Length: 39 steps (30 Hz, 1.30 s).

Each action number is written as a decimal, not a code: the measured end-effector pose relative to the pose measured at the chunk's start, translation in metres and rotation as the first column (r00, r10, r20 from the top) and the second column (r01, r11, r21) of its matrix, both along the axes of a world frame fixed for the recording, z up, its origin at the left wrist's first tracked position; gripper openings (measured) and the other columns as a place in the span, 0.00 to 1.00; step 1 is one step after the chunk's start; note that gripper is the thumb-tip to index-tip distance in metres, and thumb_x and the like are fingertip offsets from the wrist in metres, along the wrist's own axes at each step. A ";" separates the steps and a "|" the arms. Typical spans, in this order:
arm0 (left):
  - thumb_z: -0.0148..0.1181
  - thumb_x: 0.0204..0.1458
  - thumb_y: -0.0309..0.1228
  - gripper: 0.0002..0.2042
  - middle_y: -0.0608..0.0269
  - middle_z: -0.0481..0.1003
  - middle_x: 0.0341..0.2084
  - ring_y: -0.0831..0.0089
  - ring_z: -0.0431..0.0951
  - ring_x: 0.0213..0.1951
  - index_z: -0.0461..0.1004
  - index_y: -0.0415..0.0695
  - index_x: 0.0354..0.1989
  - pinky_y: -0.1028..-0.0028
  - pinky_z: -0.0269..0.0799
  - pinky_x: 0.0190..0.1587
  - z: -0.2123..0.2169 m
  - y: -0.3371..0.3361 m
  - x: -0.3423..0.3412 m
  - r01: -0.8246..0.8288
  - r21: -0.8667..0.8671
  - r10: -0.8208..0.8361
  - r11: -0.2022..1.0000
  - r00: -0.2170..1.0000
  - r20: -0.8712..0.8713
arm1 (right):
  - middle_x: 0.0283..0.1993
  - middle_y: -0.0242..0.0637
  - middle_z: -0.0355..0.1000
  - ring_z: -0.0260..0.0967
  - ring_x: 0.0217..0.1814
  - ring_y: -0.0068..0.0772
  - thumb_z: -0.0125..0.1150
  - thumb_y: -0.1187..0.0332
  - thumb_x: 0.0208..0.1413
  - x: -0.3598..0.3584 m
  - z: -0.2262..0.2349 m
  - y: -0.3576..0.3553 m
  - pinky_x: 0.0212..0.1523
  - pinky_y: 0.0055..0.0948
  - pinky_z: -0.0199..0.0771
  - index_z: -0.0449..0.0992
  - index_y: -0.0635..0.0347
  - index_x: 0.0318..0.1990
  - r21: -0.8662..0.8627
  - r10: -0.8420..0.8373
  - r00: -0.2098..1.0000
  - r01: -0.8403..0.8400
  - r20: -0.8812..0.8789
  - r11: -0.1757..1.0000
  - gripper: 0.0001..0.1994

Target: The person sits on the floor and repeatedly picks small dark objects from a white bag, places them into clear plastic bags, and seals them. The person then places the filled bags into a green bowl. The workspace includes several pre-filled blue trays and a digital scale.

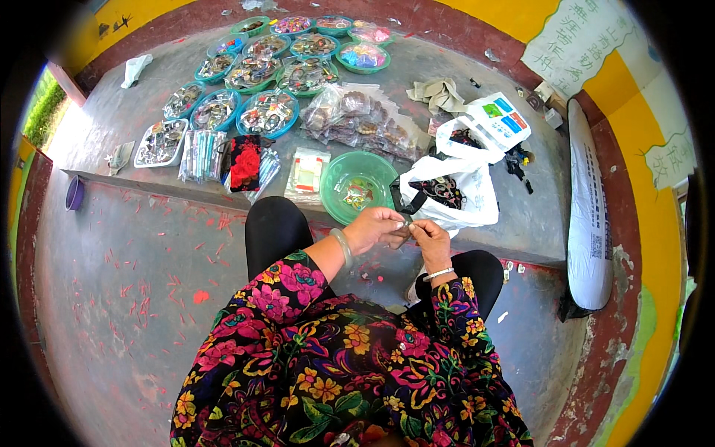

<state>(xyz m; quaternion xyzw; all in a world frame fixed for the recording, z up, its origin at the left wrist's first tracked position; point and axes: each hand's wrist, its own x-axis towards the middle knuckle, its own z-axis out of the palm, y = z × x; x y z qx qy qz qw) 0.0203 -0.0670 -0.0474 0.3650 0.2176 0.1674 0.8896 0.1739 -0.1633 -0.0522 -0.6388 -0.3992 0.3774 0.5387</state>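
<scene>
My left hand (pixel 375 229) and my right hand (pixel 433 243) meet in front of me, over the step's near edge. Both have their fingers pinched together around a black band (pixel 410 203), which rises in a loop above them. Its exact kind is too small to make out. Just beyond the left hand stands a green plastic basin (pixel 360 165) with a few small colourful pieces at its bottom. An open white plastic bag (pixel 477 203) lies close to the right hand, with dark tangled bands (pixel 441 191) inside it.
Several basins (pixel 268 114) of small trinkets crowd the raised grey step. Clear bags of brownish items (pixel 363 119), pen-like packets (pixel 202 156), a red-and-black pouch (pixel 245 163) and another white bag (pixel 497 123) lie there too. A long silver-white wrapped object (pixel 588 216) leans at the right wall.
</scene>
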 end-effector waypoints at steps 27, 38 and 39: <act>0.50 0.54 0.29 0.08 0.57 0.74 0.31 0.70 0.76 0.32 0.69 0.36 0.35 0.73 0.76 0.32 -0.004 0.004 -0.001 -0.015 0.042 0.019 0.999 0.995 -0.099 | 0.21 0.25 0.67 0.59 0.22 0.15 0.59 0.73 0.49 -0.006 0.010 0.000 0.25 0.16 0.59 0.75 0.64 0.27 0.005 0.023 0.962 -0.023 -0.271 1.000 0.04; 0.53 0.51 0.28 0.07 0.59 0.74 0.29 0.72 0.77 0.28 0.70 0.37 0.35 0.77 0.75 0.28 0.001 0.004 -0.005 0.018 0.115 0.002 0.993 0.985 -0.172 | 0.22 0.28 0.69 0.62 0.21 0.16 0.57 0.71 0.50 0.003 0.003 -0.001 0.22 0.17 0.62 0.76 0.63 0.31 -0.089 -0.089 0.953 0.065 -0.290 0.994 0.05; 0.53 0.51 0.28 0.07 0.59 0.74 0.29 0.72 0.77 0.28 0.70 0.37 0.35 0.77 0.75 0.28 -0.001 0.004 -0.005 0.012 0.122 0.010 0.992 0.983 -0.184 | 0.23 0.28 0.70 0.62 0.21 0.16 0.56 0.71 0.51 0.003 0.003 -0.001 0.22 0.16 0.62 0.76 0.63 0.32 -0.111 -0.106 0.960 0.079 -0.260 0.991 0.05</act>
